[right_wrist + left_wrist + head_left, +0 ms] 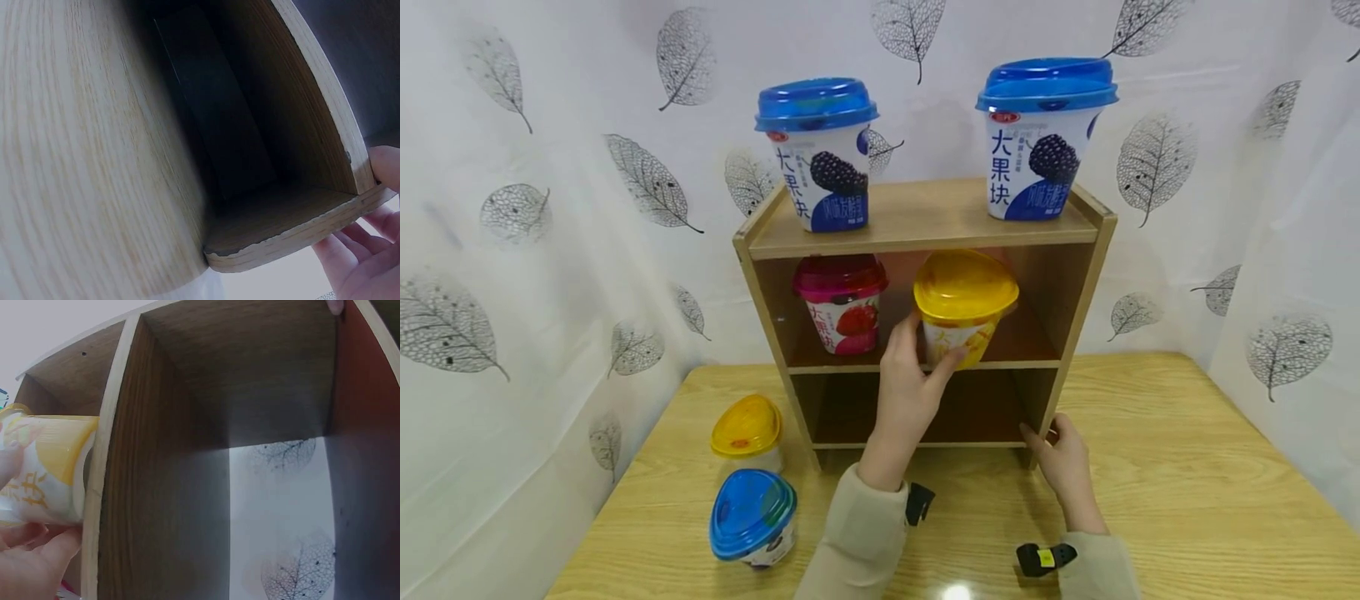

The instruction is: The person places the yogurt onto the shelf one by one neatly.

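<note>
left hand (908,390): grip clamped on the yellow cup (967,287), which leans at the front edge of the middle shelf (1036,364), right of the red-lidded cup (841,304); cannot tell whether its base bears on the board. right hand (1063,458): grip clamped low on the right upright (1070,337) of the rack (925,212). risks, my judgement: base snags the shelf lip and the cup tips forward; smooth tapered wall slides through the fingers; a sideways swing knocks the red-lidded cup; a tug on the upright rocks the two blue-lidded cups (816,158) (1045,142) standing on top, no front lip visible there. materials: lids glossy, rounded-triangular, apparently plastic; bodies white, printed; rack wood-grained, one edge chipped; worktop (1187,467) pale, grained.
</note>
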Demonstrator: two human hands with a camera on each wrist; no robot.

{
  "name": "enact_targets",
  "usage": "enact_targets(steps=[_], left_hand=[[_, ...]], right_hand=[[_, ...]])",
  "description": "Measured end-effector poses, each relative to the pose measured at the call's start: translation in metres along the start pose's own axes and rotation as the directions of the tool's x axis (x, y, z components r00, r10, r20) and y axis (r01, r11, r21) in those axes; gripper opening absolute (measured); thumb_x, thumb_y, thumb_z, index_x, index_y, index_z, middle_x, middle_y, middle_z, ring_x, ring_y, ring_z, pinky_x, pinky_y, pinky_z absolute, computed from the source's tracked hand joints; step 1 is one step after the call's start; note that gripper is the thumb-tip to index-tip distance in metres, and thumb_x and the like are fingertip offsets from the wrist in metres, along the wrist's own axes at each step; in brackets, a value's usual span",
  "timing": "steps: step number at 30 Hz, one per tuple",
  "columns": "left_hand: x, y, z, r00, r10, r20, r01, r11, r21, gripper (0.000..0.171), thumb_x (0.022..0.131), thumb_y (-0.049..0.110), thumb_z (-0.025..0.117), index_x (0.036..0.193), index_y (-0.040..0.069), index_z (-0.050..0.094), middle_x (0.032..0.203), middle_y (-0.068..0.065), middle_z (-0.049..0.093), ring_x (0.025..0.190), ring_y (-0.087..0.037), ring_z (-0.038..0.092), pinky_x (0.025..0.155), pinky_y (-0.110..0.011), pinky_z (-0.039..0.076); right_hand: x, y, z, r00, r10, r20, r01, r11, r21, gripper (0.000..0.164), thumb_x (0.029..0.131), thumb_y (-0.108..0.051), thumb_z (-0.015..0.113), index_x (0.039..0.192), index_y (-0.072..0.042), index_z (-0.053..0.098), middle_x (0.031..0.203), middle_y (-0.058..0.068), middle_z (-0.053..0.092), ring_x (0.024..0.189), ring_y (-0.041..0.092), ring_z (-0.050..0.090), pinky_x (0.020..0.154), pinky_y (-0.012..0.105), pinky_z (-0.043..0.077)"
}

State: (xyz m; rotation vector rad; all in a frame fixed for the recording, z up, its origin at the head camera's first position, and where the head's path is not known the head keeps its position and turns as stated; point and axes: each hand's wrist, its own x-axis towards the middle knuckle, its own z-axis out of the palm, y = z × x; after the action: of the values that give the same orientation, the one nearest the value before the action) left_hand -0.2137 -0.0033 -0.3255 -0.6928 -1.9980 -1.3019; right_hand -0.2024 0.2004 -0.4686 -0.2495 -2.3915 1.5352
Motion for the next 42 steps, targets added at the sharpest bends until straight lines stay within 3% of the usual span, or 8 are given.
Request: enact_targets(steps=[9,19,27,35,42], left_hand=[[0.008,-0.006,0.005,0.999,-0.047,-0.017,0.046,0.998,-0.047,0.052,0.080,0.019,0.065,0.119,-0.004,0.040,0.109,-0.016,0.053,0.098,-0.023,0.054,0.080,-0.032,0.047],[0.001,-0.009,0.007,0.987,-0.035,-0.157,0.023,0.996,-0.083,0.050,0.074,0.018,0.069,0.115,-0.001,0.050,0.105,-0.013,0.049,0.099,-0.022,0.051,0.075,-0.026,0.049],[0.003,-0.007,0.010,0.988,-0.034,-0.152,0.025,0.998,-0.056,0.046,0.074,0.017,0.068,0.113,-0.003,0.052,0.103,-0.014,0.052,0.097,-0.022,0.052,0.069,-0.024,0.050],[0.007,0.000,0.020,0.992,-0.036,-0.125,0.021,0.993,-0.119,0.044,0.076,0.012,0.066,0.113,-0.005,0.051,0.103,-0.015,0.053,0.099,-0.022,0.053,0.070,-0.019,0.049],[0.009,0.005,0.029,0.994,-0.055,-0.099,0.044,0.993,-0.109,0.043,0.077,0.013,0.065,0.114,-0.005,0.051,0.105,-0.016,0.053,0.098,-0.023,0.053,0.070,-0.019,0.049]], right_hand=[[0.001,0.001,0.000,0.999,0.025,0.027,-0.026,0.999,0.019,0.041,0.087,-0.020,0.056,0.117,0.005,0.042,0.120,0.025,0.044,0.112,0.040,0.043,0.085,0.047,0.042],[0.000,-0.001,-0.001,0.999,0.022,0.030,-0.023,0.999,0.022,0.040,0.087,-0.018,0.056,0.116,0.005,0.042,0.118,0.026,0.045,0.111,0.040,0.044,0.084,0.047,0.043],[0.002,0.000,-0.001,0.999,0.029,0.043,-0.030,0.999,0.025,0.043,0.087,-0.020,0.055,0.119,0.004,0.041,0.121,0.025,0.044,0.113,0.040,0.042,0.086,0.047,0.042],[0.003,0.002,-0.001,0.999,0.021,0.028,-0.021,1.000,0.014,0.040,0.087,-0.020,0.057,0.116,0.003,0.043,0.118,0.024,0.047,0.111,0.039,0.044,0.084,0.047,0.042],[0.003,0.003,-0.001,0.999,0.018,0.027,-0.018,1.000,0.010,0.040,0.086,-0.021,0.058,0.115,0.003,0.044,0.116,0.024,0.048,0.110,0.039,0.045,0.084,0.047,0.042]])
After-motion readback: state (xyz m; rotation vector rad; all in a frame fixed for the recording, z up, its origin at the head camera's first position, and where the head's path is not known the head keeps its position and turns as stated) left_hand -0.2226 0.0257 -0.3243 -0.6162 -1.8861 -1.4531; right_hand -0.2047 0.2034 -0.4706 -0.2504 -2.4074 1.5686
